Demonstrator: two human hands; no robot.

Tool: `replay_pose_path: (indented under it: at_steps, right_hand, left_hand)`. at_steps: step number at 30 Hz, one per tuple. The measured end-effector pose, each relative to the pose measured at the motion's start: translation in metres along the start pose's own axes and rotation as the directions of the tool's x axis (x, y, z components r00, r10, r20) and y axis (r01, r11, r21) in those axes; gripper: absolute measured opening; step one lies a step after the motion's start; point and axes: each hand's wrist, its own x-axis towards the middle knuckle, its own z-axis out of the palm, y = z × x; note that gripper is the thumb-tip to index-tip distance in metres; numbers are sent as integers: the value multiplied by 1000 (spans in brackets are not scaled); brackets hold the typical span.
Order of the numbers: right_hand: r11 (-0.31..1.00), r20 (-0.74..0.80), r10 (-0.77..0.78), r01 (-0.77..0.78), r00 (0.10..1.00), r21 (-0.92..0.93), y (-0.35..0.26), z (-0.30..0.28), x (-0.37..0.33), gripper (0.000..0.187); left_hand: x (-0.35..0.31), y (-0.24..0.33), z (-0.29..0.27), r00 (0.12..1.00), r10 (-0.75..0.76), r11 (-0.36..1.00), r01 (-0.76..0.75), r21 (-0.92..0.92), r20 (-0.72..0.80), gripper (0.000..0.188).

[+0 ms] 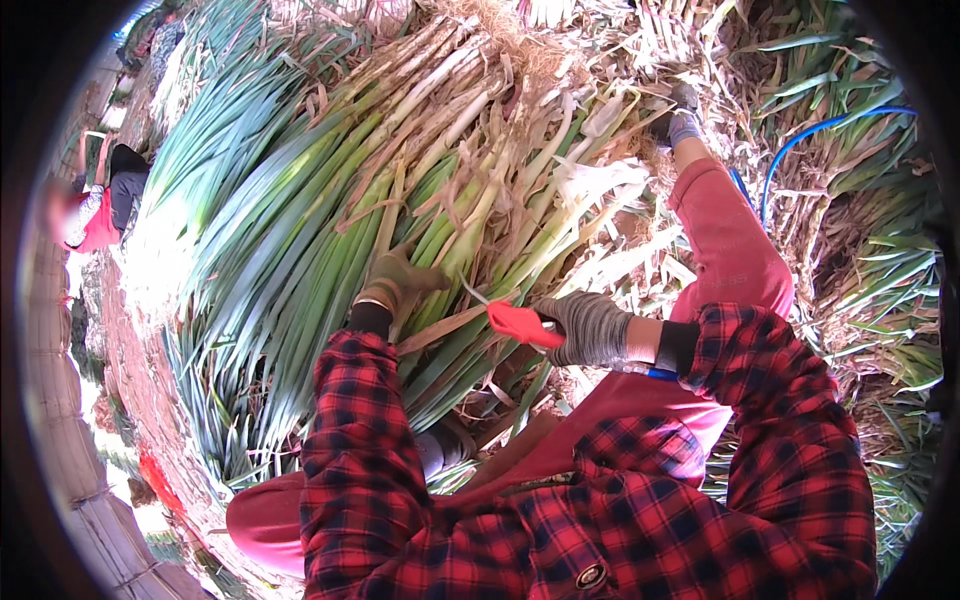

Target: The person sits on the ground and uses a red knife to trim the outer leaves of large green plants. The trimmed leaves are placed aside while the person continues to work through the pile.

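A thick heap of leeks lies before me, green leaves to the left and pale stems toward the far side. My gloved left hand is closed around leek leaves near the front of the heap, with its thumb pointing right. In my right hand, in a grey striped glove, is a red air blow gun. Its thin, bent metal nozzle points left toward the stems beside my left hand. The fingers wrap around its handle; the trigger is hidden.
A blue hose curves over more leeks on the right. Dry peeled husks litter the ground by my outstretched leg. Another person in red sits at the far left, near a pale segmented strip.
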Motion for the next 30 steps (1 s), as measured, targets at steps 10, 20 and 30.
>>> replay_pose_path:
  at_steps: [10, 20, 30]
  right_hand:
    - [992, -215, 41, -13, 976, 128, 41, -23, 23, 39]
    - [978, -366, 133, -63, 921, 198, 72, -64, 57, 35]
    - [987, -484, 158, -132, 861, 87, 97, -116, 116, 44]
  left_hand:
    - [17, -8, 10, 993, -91, 989, 98, -112, 73, 109]
    - [30, -23, 23, 998, -57, 984, 56, -169, -1, 97]
    - [11, -17, 15, 995, -92, 981, 85, -174, -31, 94]
